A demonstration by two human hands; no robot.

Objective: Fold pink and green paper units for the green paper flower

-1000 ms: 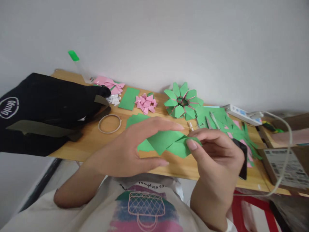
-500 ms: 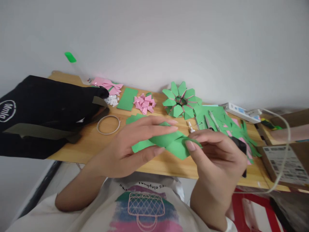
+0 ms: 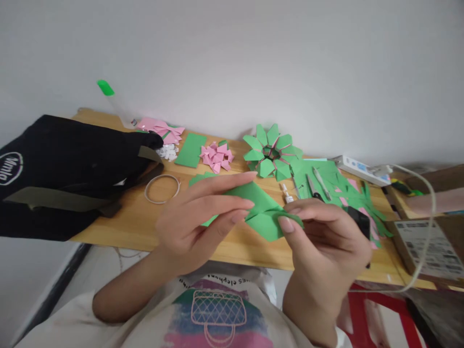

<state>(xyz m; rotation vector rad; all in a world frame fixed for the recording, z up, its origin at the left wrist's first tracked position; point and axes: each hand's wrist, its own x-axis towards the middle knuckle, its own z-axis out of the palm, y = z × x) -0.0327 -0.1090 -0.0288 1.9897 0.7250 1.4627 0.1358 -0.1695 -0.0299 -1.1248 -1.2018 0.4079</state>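
A folded piece of green paper [image 3: 266, 224] is held up above the near edge of the table, between both hands. My right hand [image 3: 322, 241] pinches its right end between thumb and forefinger. At the left end, my left hand [image 3: 203, 217] closes thumb and fingers on the paper, with the forefinger stretched along its upper edge. Part of the paper is hidden behind the left fingers. More green paper [image 3: 203, 178] lies on the table behind my left hand.
At the back stand a green paper flower ring [image 3: 266, 166] and a pile of pink folded pieces [image 3: 217, 157]. A glue bottle [image 3: 287, 195], scissors [image 3: 313, 187] and a power strip [image 3: 362, 169] are on the right. A tape ring [image 3: 162, 189] and black bag [image 3: 72, 179] lie left.
My left thumb and fingers have drawn together on the green paper, and its upper flap now shows more openly. The right hand keeps its pinch, nearly unmoved.
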